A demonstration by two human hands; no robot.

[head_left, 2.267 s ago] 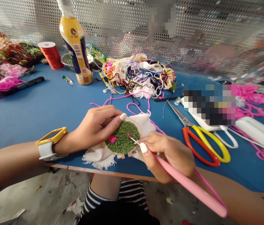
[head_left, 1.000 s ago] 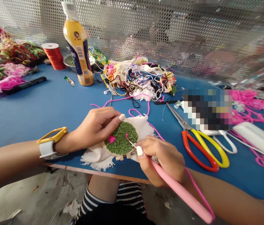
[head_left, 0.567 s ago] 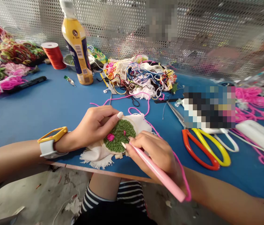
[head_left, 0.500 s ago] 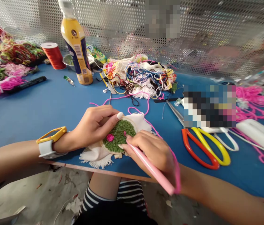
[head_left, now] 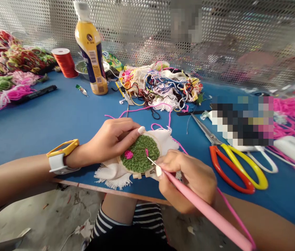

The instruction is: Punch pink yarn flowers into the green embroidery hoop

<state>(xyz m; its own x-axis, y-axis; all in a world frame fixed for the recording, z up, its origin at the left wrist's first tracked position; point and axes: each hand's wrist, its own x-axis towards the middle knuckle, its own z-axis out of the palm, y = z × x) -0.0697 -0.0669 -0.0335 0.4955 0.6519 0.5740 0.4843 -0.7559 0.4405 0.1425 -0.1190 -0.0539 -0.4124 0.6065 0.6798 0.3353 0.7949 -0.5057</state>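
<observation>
Beside the hoop (head_left: 140,157), scissors (head_left: 237,167) lie near the right hand (head_left: 189,176)

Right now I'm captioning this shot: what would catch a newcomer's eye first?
At the near table edge, the left hand steadies a small hoop of green tufting while the right hand works a pink punch needle into it. Behind lies a tangle of coloured yarn; orange and yellow scissors lie to the right.

White-strapped, yellow-framed watch (head_left: 60,157) on the left wrist, pale painted nails, black-and-white striped clothing (head_left: 129,223) below
</observation>
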